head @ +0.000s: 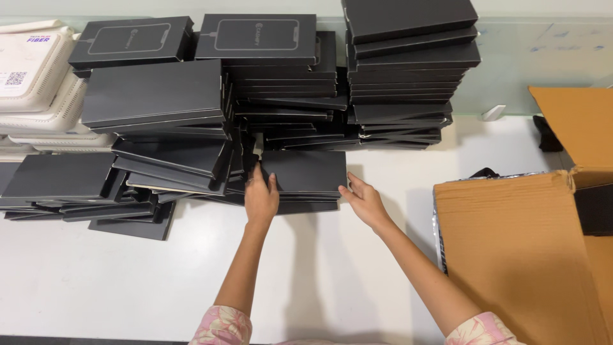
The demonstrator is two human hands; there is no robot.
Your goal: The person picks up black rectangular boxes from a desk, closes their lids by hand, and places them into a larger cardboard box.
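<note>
A person's left hand (pixel 260 197) and right hand (pixel 363 199) bracket a small stack (pixel 305 176) of flat black boxes lying at the front of a larger pile (pixel 255 96) on a white table (pixel 115 281). The left fingers rest loosely together on the stack's left end; the right fingers are spread, touching its right edge. The boxes look light, stiff and smooth, likely to slide on one another, so a grip on both short ends seems soundest. An open carton (pixel 523 249) stands just to the right; white devices (pixel 35 83) sit far left.
</note>
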